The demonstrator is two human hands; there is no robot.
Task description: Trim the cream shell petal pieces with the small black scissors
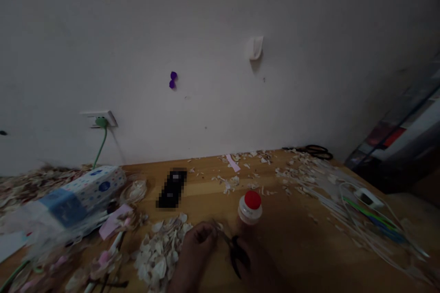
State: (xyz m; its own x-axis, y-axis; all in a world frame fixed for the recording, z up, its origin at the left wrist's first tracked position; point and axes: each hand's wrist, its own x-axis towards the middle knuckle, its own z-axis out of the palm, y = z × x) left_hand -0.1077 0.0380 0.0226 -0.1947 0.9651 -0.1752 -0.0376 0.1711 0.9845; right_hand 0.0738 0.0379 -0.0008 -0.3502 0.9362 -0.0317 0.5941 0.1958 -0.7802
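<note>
My right hand (pixel 256 256) grips a pair of scissors (pixel 237 256) with dark handles, its blades pointing up and left toward my other hand. The fingertips of my left hand (pixel 199 242) are pinched together, and a small pale petal-like piece (pixel 220 226) shows beside them at the blades. Left of that hand lies a heap of pale petal-like pieces (pixel 160 252). Just beyond my right hand stands a bottle (pixel 250 210) with a red cap. The dim light and some blur hide the finer details.
A dark pixelated rectangle (pixel 172 188) lies at mid-table. A tissue pack (pixel 82 194) and pink-white flowers (pixel 105 258) are on the left. Pale scraps (pixel 299 171) litter the wooden table (pixel 206 187). More scissors (pixel 318 151) rest at the back, with cables and thin sticks (pixel 374 217) to the right.
</note>
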